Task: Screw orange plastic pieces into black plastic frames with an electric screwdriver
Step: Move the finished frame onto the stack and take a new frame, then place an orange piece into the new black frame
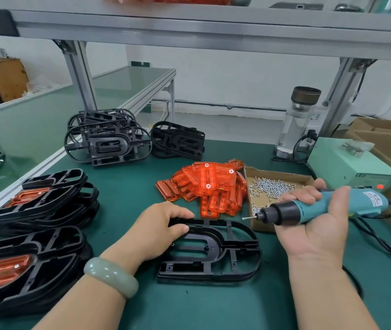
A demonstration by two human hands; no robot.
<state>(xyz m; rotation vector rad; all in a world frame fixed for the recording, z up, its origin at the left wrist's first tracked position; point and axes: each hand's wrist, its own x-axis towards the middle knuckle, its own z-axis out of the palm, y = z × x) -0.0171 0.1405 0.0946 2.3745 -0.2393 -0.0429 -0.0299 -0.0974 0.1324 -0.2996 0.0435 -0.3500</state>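
On the green mat [213, 306], the left hand [163, 225] grips the black frame [225, 248] and the right hand [316, 225] clasps the screwdriver [321, 206]; a slack grip could let the frame skid.

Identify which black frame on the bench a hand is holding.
The single empty frame lying front centre, gripped by the left hand; the stacks at left and the piles behind lie untouched.

Glass bottle [294, 125] nr green pwr box [340, 163], cardboard boxes [385, 132] behind.
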